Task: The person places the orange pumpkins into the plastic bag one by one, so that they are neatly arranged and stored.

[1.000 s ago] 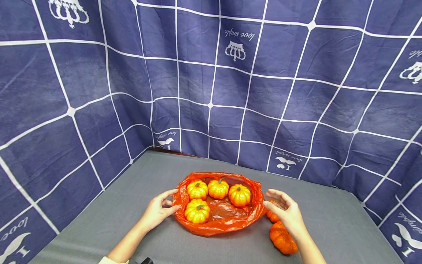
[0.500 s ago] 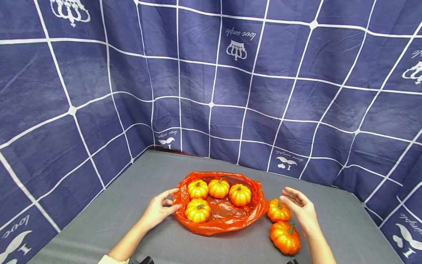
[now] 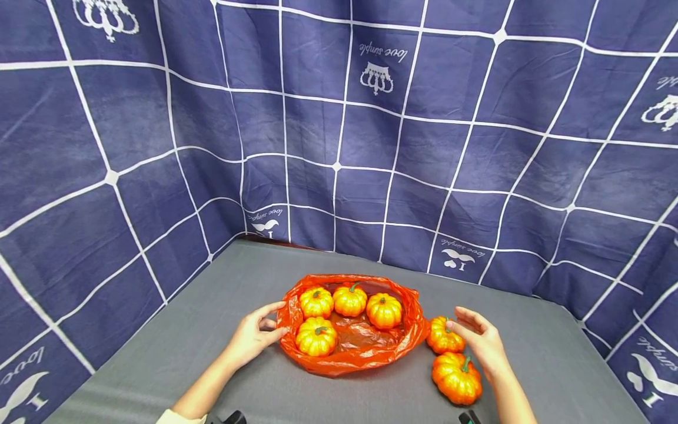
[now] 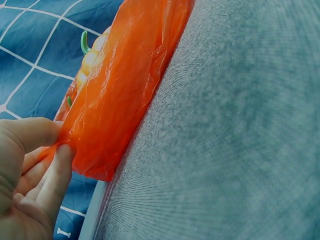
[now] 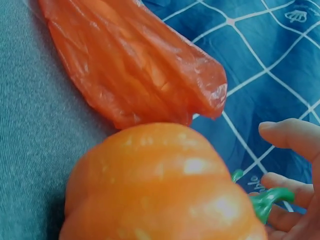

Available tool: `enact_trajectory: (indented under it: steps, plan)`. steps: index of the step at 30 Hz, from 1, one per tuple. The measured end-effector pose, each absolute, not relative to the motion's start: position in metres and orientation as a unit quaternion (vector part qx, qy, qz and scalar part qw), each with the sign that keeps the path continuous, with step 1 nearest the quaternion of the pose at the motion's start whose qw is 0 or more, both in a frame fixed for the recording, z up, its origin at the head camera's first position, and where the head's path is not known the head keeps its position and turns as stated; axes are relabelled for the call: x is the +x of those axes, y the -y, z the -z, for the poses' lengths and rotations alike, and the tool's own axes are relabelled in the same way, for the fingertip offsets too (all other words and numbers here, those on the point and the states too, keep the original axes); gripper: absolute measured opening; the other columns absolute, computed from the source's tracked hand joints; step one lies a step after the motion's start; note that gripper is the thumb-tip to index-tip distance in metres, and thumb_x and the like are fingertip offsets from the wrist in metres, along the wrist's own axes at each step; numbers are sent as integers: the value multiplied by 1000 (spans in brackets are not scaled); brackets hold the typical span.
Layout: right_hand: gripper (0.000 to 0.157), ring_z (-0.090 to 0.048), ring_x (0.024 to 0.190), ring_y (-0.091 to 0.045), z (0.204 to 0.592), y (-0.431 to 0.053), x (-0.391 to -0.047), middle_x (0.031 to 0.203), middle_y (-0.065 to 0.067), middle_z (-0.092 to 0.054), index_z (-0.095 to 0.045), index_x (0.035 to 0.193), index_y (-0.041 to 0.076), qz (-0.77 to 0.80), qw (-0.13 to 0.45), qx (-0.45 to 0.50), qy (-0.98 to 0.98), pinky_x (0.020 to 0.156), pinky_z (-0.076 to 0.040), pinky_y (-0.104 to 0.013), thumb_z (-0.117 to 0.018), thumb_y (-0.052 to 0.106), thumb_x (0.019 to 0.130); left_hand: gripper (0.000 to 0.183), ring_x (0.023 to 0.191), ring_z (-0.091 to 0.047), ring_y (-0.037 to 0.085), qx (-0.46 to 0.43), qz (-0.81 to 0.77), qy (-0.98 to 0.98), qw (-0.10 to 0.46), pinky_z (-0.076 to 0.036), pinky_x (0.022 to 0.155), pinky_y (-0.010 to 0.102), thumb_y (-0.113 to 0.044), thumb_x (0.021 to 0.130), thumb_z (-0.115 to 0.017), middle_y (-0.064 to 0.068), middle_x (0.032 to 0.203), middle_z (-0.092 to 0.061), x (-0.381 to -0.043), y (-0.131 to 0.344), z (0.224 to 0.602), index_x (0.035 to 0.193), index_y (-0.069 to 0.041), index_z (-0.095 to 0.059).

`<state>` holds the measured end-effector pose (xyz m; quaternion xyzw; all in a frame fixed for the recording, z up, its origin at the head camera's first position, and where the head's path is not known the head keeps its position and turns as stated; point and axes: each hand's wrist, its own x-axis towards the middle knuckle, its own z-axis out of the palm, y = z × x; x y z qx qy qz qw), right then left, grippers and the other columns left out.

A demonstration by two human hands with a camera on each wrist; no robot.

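Note:
A red plastic bag point(image 3: 346, 366) lies with its mouth spread wide, several small yellow-orange toy pumpkins point(image 3: 384, 311) inside it. My left hand point(image 3: 253, 338) pinches the bag's left rim; the left wrist view shows thumb and fingers on the thin film point(image 4: 107, 110). Right of the bag sit two orange toy pumpkins with green stems: a farther pumpkin point(image 3: 441, 338) and a nearer pumpkin point(image 3: 458, 380). My right hand point(image 3: 484, 348) hovers with relaxed fingers by the farther one, its thumb overlapping that pumpkin in the head view. Nothing is in its grasp.
The grey table top point(image 3: 254, 394) spreads around the bag. A blue curtain with white grid lines point(image 3: 318, 129) rises along the table's back and sides. Dark straps point(image 3: 233, 418) show at the bottom edge.
My right hand has let go of the bag's right rim and moved right, over to the farther loose pumpkin, dipping slightly lately. My left hand has stayed at the left rim.

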<state>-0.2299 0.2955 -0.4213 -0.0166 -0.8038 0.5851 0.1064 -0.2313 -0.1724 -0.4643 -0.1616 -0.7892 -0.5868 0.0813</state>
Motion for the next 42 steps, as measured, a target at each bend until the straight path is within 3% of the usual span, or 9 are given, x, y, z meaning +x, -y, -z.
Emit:
enact_trajectory:
  steps: [4, 7, 12, 16, 26, 42]
  plan:
    - [59, -54, 107, -1, 425, -300, -231, 130, -13, -58, -47, 137, -7, -559, 80, -29, 825, 84, -40, -10, -71, 18, 90, 56, 66, -61, 8, -163, 586, 790, 82, -46, 54, 24, -5, 82, -77, 12, 84, -69, -232, 172, 465, 133, 4, -54]
    - [62, -51, 111, -7, 430, -304, -232, 138, -23, -50, -44, 140, -6, -542, 50, -33, 838, 84, -39, -12, -69, 20, 90, 56, 68, -63, 9, -167, 593, 784, 80, -48, 56, 24, -5, 83, -76, 15, 88, -69, -231, 172, 465, 133, 5, -53]
    - [66, -48, 116, -14, 434, -309, -234, 141, -23, -47, -42, 143, -5, -540, 11, -31, 841, 86, -39, -15, -69, 23, 90, 56, 68, -64, 10, -167, 598, 780, 80, -49, 57, 25, -5, 83, -76, 18, 93, -67, -231, 172, 465, 133, 6, -53]
    - [67, -47, 118, -19, 437, -311, -233, 142, -24, -46, -41, 144, -4, -540, -2, -31, 841, 88, -40, -19, -69, 25, 90, 56, 67, -62, 8, -162, 592, 786, 77, -47, 55, 24, -6, 83, -77, 13, 87, -68, -231, 172, 464, 133, 5, -53]
    - [66, -55, 99, -7, 445, -311, -236, 136, -23, -50, -40, 144, -4, -582, 2, -33, 813, 83, -45, -23, -69, 20, 90, 56, 65, -61, 9, -152, 576, 799, 80, -45, 53, 24, -8, 82, -78, 8, 81, -69, -230, 172, 462, 132, 3, -55]
    - [57, -55, 93, 0, 450, -309, -238, 132, -12, -56, -47, 140, -4, -603, 23, -69, 795, 79, -45, -25, -68, 18, 92, 56, 66, -61, 8, -164, 574, 797, 87, -45, 56, 23, -7, 82, -77, 9, 79, -70, -230, 172, 464, 133, 3, -54]
